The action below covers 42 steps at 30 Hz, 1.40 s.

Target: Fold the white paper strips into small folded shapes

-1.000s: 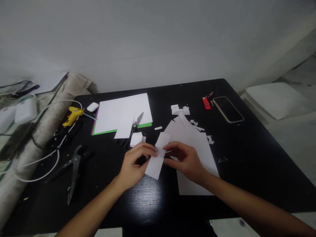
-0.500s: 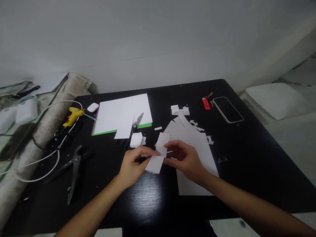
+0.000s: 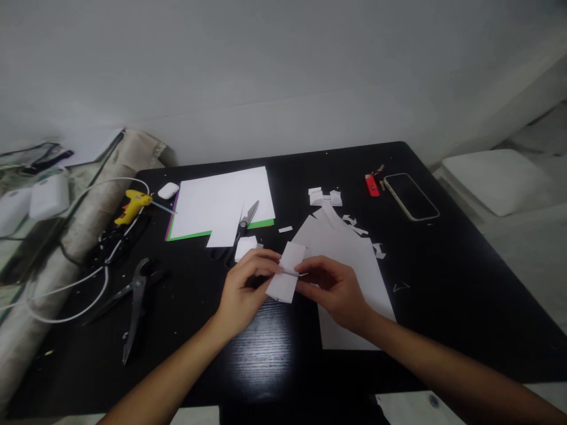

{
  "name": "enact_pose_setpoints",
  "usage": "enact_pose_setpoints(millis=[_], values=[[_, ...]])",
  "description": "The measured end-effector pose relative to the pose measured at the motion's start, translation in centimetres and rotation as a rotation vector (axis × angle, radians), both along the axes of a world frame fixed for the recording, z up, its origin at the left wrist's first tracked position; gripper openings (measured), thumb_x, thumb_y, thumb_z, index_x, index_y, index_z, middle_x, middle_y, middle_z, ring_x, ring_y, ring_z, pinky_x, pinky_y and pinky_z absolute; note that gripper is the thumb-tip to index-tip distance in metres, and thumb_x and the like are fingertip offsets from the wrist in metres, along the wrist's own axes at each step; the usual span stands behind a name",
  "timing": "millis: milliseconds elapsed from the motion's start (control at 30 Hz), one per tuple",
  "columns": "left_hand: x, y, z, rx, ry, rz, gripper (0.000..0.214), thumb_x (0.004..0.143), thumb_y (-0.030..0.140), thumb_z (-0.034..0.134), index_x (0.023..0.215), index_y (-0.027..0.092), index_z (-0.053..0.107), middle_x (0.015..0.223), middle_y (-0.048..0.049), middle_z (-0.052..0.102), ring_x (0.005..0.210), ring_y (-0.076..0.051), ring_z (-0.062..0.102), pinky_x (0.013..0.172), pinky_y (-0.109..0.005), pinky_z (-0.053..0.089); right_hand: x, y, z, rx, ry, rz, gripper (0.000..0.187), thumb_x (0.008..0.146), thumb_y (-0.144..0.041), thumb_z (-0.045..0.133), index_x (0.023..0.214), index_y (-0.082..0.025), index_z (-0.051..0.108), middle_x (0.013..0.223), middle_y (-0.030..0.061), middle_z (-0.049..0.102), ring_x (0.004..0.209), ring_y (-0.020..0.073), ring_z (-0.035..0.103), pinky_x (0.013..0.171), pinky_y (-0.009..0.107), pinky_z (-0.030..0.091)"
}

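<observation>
Between my two hands is a folded piece of white paper (image 3: 283, 287), creased across its middle and held above the black table. My left hand (image 3: 246, 282) pinches its left side, thumb below and fingers on top. At the right side of the crease, my right hand (image 3: 333, 288) grips it with thumb and fingertips. A white sheet (image 3: 354, 295) lies partly under my right hand. Just beyond my left hand sits a small folded paper piece (image 3: 247, 247), beside scissors (image 3: 248, 219) whose blades rest on a paper stack (image 3: 217, 198) with green edging.
A yellow glue gun (image 3: 135, 205), its cord and dark pliers (image 3: 138, 289) lie on the left. Paper scraps and a bow-shaped paper piece (image 3: 326, 198) are beyond the sheet. At the right back are a red lighter (image 3: 372, 185) and a phone (image 3: 411, 196). Behind the table (image 3: 452, 307) stands a wall.
The paper between my hands has folded more sharply along its crease, its upper part tilting. My left fingers have shifted up slightly over it. Both hands keep their hold.
</observation>
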State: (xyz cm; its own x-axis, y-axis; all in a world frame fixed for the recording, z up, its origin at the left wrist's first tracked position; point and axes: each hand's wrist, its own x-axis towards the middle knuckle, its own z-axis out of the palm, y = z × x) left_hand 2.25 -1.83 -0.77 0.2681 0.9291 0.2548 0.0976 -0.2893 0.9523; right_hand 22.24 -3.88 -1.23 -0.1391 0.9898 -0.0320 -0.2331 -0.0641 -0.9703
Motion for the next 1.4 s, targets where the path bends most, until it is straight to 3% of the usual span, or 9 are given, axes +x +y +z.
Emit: enact_pose_setpoints(millis=[133, 233, 600, 967, 1233, 1400], values=[[0.47, -0.25, -0.14, -0.196, -0.138, -0.006, 0.016, 0.086, 0.025, 0.076, 0.095, 0.019, 0.066, 0.098, -0.0065, 0.072, 0.078, -0.016, 0.07, 0.068, -0.025, 0.057, -0.02, 0.07, 0.06, -0.004, -0.002, -0.021, 0.02, 0.074, -0.026, 0.087, 0.091, -0.024, 0.076, 0.089, 0.0026, 0.077, 0.08, 0.0188, 0.074, 0.076, 0.032, 0.064], [0.6, -0.31, -0.27, -0.25, -0.14, -0.022, 0.017, 0.086, 0.028, 0.076, 0.093, 0.018, 0.064, 0.086, -0.0041, 0.073, 0.072, -0.016, 0.069, 0.065, -0.025, 0.057, 0.01, 0.08, 0.08, 0.005, -0.022, -0.035, 0.016, 0.075, -0.026, 0.086, 0.088, -0.023, 0.076, 0.086, 0.0023, 0.078, 0.077, 0.0185, 0.074, 0.074, 0.031, 0.063], [0.25, -0.64, -0.49, -0.143, -0.015, 0.046, 0.007, 0.089, 0.022, 0.072, 0.089, 0.018, 0.067, 0.077, -0.0002, 0.069, 0.065, -0.01, 0.062, 0.059, -0.018, 0.051, 0.11, -0.07, 0.31, 0.033, -0.115, -0.063, 0.008, 0.078, -0.025, 0.082, 0.086, -0.025, 0.08, 0.083, 0.002, 0.079, 0.077, 0.0195, 0.075, 0.075, 0.033, 0.064], [0.59, -0.74, -0.3, -0.108, -0.041, 0.1, 0.009, 0.088, 0.023, 0.073, 0.087, 0.018, 0.065, 0.073, 0.0001, 0.071, 0.062, -0.011, 0.066, 0.057, -0.02, 0.055, 0.09, -0.11, 0.34, 0.037, -0.123, -0.078, 0.008, 0.077, -0.024, 0.083, 0.084, -0.026, 0.08, 0.081, 0.0016, 0.079, 0.075, 0.0203, 0.076, 0.074, 0.035, 0.065], [0.91, -0.79, -0.06, -0.116, -0.112, -0.007, 0.016, 0.083, 0.017, 0.078, 0.09, 0.018, 0.064, 0.083, -0.0031, 0.075, 0.072, -0.014, 0.072, 0.068, -0.024, 0.061, 0.33, 0.47, -0.08, -0.072, -0.043, -0.09, 0.011, 0.074, -0.029, 0.085, 0.082, -0.024, 0.081, 0.079, 0.0019, 0.079, 0.073, 0.0193, 0.075, 0.075, 0.034, 0.063], [0.88, -0.73, -0.35, -0.167, -0.106, 0.012, 0.013, 0.086, 0.022, 0.075, 0.089, 0.018, 0.064, 0.077, -0.0023, 0.074, 0.068, -0.015, 0.072, 0.065, -0.025, 0.061, 0.46, 0.73, -0.25, -0.098, -0.03, -0.098, 0.014, 0.072, -0.031, 0.087, 0.082, -0.023, 0.08, 0.078, 0.0021, 0.078, 0.073, 0.0192, 0.074, 0.075, 0.034, 0.063]])
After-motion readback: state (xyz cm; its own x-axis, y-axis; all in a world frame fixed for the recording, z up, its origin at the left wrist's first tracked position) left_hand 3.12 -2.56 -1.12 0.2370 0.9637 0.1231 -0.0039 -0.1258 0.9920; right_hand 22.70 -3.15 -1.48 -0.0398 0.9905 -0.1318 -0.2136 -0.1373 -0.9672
